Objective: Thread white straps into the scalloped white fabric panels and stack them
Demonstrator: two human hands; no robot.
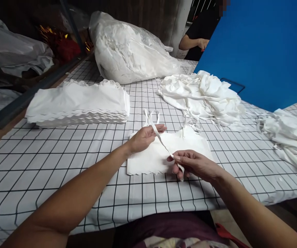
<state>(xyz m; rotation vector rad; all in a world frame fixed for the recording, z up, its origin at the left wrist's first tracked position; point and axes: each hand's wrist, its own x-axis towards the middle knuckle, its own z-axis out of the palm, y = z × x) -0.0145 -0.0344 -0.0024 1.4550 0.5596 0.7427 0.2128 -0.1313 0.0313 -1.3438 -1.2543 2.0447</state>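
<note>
A small white garment (158, 155) with a scalloped lower edge lies flat on the grid-patterned table (60, 165) in front of me. One of its thin white straps (161, 139) is stretched between my two hands. My left hand (144, 137) is closed on the strap near the garment's top left corner. My right hand (193, 163) pinches the strap's other end over the garment's lower right part. The second strap (189, 124) lies loose at the top right.
A neat stack of folded white garments (78, 103) sits at the left. A loose heap of white garments (202, 94) lies behind, another pile (290, 137) at the right. A full clear plastic bag (127, 48) stands at the back. A blue panel (262, 48) rises at right; another person (200, 34) works behind it.
</note>
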